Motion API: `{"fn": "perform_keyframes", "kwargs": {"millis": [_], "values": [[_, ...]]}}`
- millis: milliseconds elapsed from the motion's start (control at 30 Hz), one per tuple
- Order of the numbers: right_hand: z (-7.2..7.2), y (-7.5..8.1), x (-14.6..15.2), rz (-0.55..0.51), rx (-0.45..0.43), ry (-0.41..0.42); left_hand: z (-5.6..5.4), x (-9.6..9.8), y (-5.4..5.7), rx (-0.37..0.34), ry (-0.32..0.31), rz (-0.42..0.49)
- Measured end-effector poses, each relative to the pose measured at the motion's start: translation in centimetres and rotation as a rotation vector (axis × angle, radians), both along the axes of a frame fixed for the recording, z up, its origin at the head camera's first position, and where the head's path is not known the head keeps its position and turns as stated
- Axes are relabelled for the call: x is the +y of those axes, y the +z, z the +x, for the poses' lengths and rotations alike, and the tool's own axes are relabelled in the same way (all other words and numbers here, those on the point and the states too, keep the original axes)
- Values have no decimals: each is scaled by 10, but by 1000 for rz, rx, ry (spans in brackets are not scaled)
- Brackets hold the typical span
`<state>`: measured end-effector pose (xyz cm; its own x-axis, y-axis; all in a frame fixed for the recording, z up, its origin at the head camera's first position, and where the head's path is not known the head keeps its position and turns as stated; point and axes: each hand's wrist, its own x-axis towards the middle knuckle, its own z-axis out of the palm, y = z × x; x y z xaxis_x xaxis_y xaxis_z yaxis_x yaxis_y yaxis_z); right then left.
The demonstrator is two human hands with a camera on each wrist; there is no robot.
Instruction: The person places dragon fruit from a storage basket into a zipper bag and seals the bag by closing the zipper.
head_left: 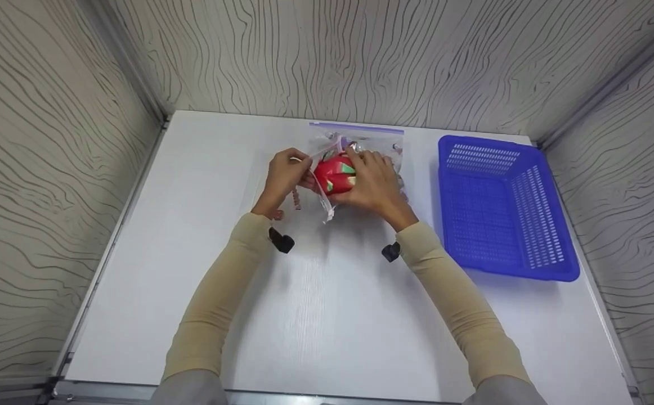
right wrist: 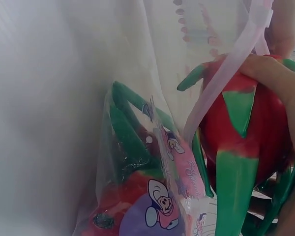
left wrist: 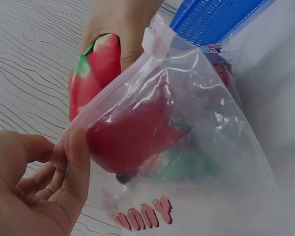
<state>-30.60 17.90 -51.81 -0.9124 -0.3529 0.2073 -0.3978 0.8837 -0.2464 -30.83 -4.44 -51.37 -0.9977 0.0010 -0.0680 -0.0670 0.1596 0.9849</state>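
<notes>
Fingers and thumb of my left hand pinch the pink zip edge of a clear zip bag, whose mouth stands open. My right hand grips a red dragon fruit with green scales. In the left wrist view, the fruit's lower part shows through the bag's plastic, while its upper part sticks out above the zip edge. A white slider sits on that edge, close to the right hand. Pink letters are printed on the bag. Most of the right fingers are hidden behind the fruit.
Beside the fruit lies a second zip bag with cartoon prints and red and green contents; its purple zip edge points to the back wall. A blue plastic basket stands on the right of the white table. Patterned panels surround the table's back and sides.
</notes>
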Motion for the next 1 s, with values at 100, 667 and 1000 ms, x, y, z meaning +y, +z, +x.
{"fn": "perform_keyframes", "kwargs": {"millis": [100,667,1000], "values": [[0,-1,-1,24,14,14,0,1,0,10,-5,-5],[3,-12,-11,96,26,41,3,3,-3,54,-26,-4],[2,-14,-14,131,13,56,3,6,-3,41,-39,16]]}}
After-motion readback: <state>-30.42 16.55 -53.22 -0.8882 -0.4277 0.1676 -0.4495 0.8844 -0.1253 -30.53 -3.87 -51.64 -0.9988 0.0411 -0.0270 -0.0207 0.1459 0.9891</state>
